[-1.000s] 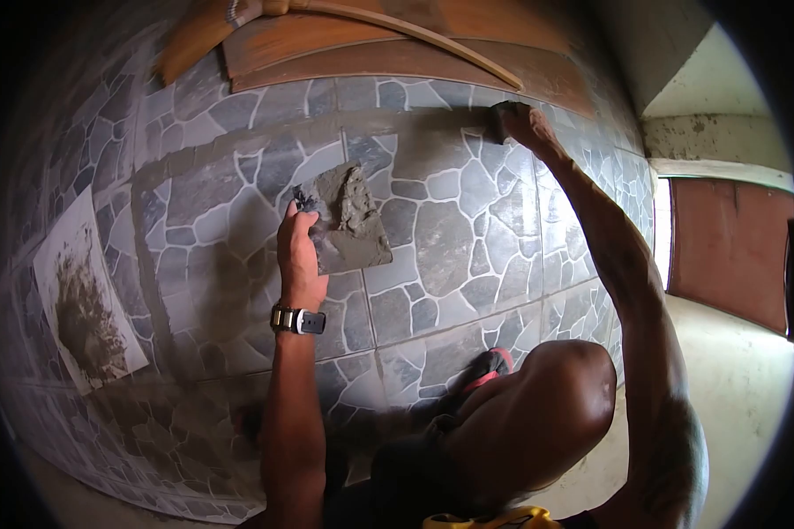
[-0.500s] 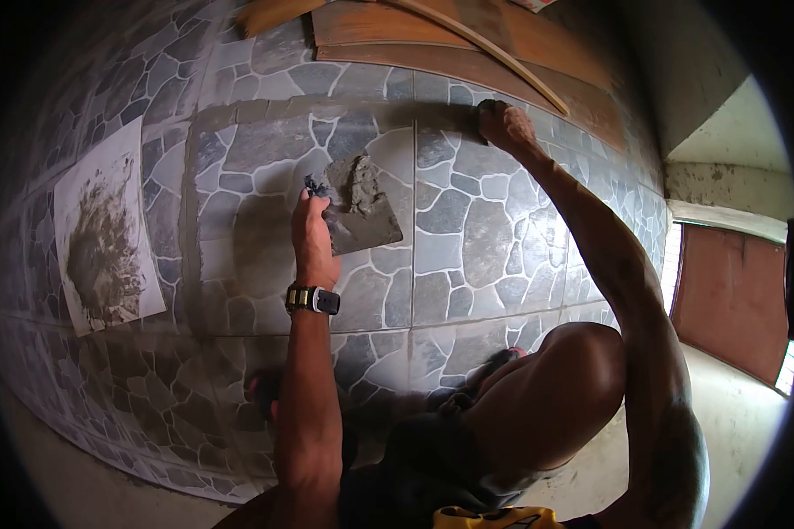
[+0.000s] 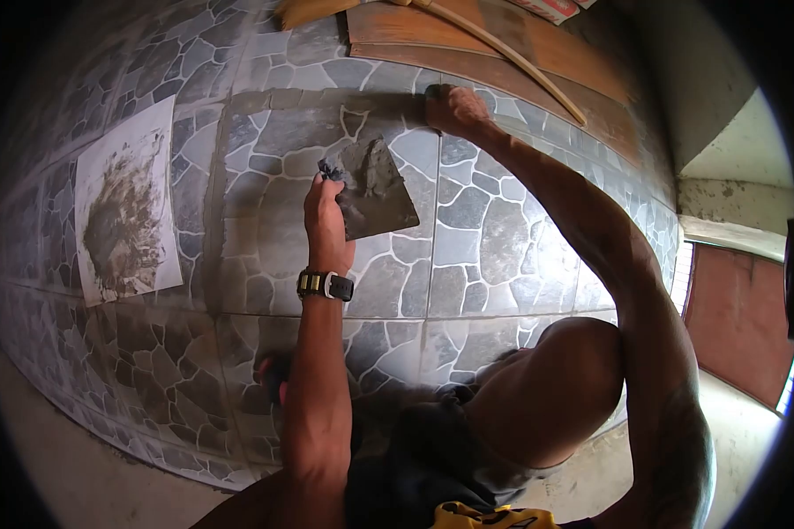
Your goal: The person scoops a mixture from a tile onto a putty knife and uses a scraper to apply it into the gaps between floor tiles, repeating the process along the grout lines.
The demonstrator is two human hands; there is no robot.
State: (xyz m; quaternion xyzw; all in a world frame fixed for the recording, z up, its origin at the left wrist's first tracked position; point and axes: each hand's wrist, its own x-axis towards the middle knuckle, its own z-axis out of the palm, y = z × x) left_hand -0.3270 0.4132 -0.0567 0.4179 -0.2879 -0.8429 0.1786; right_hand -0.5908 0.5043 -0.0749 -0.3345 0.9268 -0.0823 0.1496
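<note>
My left hand (image 3: 328, 220) is closed around the edge of a flat square plate (image 3: 384, 212), at a corner with something dark and crumpled. A ridge of wet grey mortar (image 3: 377, 167) lies on the plate. At the upper middle, my right hand (image 3: 459, 110) is a fist round a small dark tool (image 3: 434, 104), whose shape is mostly hidden. The tool is at a smeared grey mortar band (image 3: 326, 100) along a joint of the stone-patterned tiles (image 3: 476, 238). Another mortar band (image 3: 213, 203) runs down the left side of one tile.
A white sheet smeared with mortar (image 3: 169, 229) lies on the tiles at left. Brown boards (image 3: 503, 40), a broom (image 3: 304, 11) and its long wooden handle (image 3: 503, 51) lie at the top. My bent knee (image 3: 573, 353) is below right; a reddish-brown panel (image 3: 737, 309) stands far right.
My right hand has moved left along the mortar band, bringing the dark tool with it. The whole view has shifted slightly, and the plate in my left hand is turned a little differently.
</note>
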